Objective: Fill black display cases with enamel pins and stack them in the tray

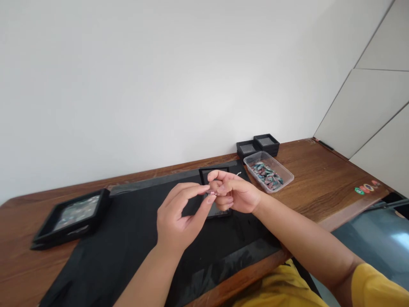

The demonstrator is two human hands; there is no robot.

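My left hand and my right hand meet above a black mat. Both pinch one small pinkish piece between their fingertips; its shape is too small to make out. Under the hands lies a small black square box, partly hidden by the fingers. A clear plastic tub of small coloured pieces stands just right of my right hand.
Two small black boxes stand against the wall behind the tub. A black framed tray lies at the mat's left end. The wooden desk runs right to a corner with round stickers. A white wall stands close behind.
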